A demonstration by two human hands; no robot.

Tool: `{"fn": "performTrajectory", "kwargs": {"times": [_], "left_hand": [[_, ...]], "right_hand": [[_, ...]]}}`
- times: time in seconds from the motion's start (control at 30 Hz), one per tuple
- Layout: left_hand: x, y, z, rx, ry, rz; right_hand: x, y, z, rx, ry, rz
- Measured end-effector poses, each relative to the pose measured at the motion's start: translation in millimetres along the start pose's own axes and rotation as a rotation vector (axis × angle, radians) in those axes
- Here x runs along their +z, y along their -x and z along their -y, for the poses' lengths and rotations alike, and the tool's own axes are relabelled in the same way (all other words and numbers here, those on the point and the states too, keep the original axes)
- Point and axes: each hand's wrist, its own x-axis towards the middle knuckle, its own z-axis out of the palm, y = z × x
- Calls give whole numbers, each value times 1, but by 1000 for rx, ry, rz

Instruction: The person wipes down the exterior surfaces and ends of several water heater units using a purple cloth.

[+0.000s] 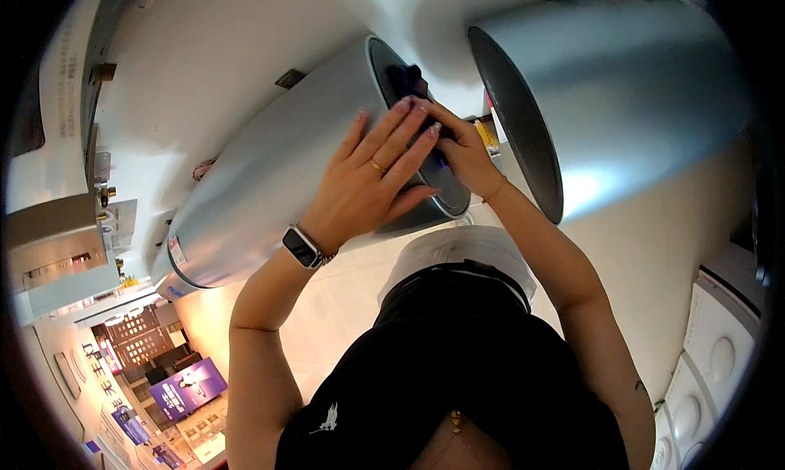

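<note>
In front of me a silver cylindrical tank [288, 145], which looks like a wall-mounted water heater, turns its dark end cap [457, 194] to the right. A dark purple cloth [405, 80] lies against that cap, bunched at its upper part. My right hand [463, 148] grips and presses the cloth against the cap; its fingers are partly hidden. Over the rim between body and cap, my left hand [377, 172] is spread with fingers apart, its fingertips overlapping the right hand's. Whether those fingertips touch the cloth cannot be told. A watch [301, 246] is on my left wrist.
A second silver tank [631, 102] with a dark end faces the first across a narrow gap. A yellow item [486, 135] shows in that gap. Brass fittings [107, 194] project at left. White panels with round domes [687, 418] stand lower right. A purple display board [189, 389] is lower left.
</note>
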Motion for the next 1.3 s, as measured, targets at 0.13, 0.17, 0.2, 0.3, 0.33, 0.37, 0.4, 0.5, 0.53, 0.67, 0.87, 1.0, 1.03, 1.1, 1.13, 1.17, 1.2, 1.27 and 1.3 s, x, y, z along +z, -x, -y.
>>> {"fn": "performTrajectory", "kwargs": {"times": [0.13,0.17,0.2,0.3,0.33,0.37,0.4,0.5,0.53,0.67,0.87,1.0,1.03,1.1,1.13,1.17,1.2,1.27,1.3], "left_hand": [[-9,5,-3,-186,-31,-63],[-13,9,-4,-239,-44,-89],[-17,11,-3,-260,-55,-77],[-22,26,-1,-327,-70,-53],[-22,29,-1,-324,-67,-55],[-22,32,-1,-321,-63,-58],[-23,32,-1,-328,-54,-56],[-22,38,1,-352,-35,-58],[-20,39,3,-353,-33,-66],[-19,35,5,-341,-51,-86],[-8,43,4,-387,-9,-86],[-6,41,4,-362,-16,-114],[-7,36,3,-342,-18,-114],[-6,40,3,-350,-11,-104],[-5,37,4,-345,-1,-101],[-6,36,3,-344,7,-96],[-3,44,4,-378,-3,-94],[-1,47,5,-395,-11,-92],[-1,45,4,-383,-18,-99]], "right_hand": [[-30,17,-76,374,118,-57],[-37,31,-93,508,174,-57],[-46,50,-112,582,159,-36],[-41,84,-100,757,196,23],[-38,90,-85,803,218,32],[-35,94,-80,725,254,28],[-32,97,-75,643,287,21],[-8,76,-16,354,308,-27],[0,66,11,225,312,-7],[18,22,58,-199,260,38],[11,-58,8,-265,149,-57],[-20,-71,-88,222,-30,-186],[-34,-63,-127,254,85,-233],[-46,-27,-171,437,178,-233],[-56,-4,-197,488,157,-237],[-59,16,-214,539,133,-236],[-50,35,-200,617,10,-231],[-43,76,-181,701,-54,-305],[-43,97,-190,708,1,-364]]}}
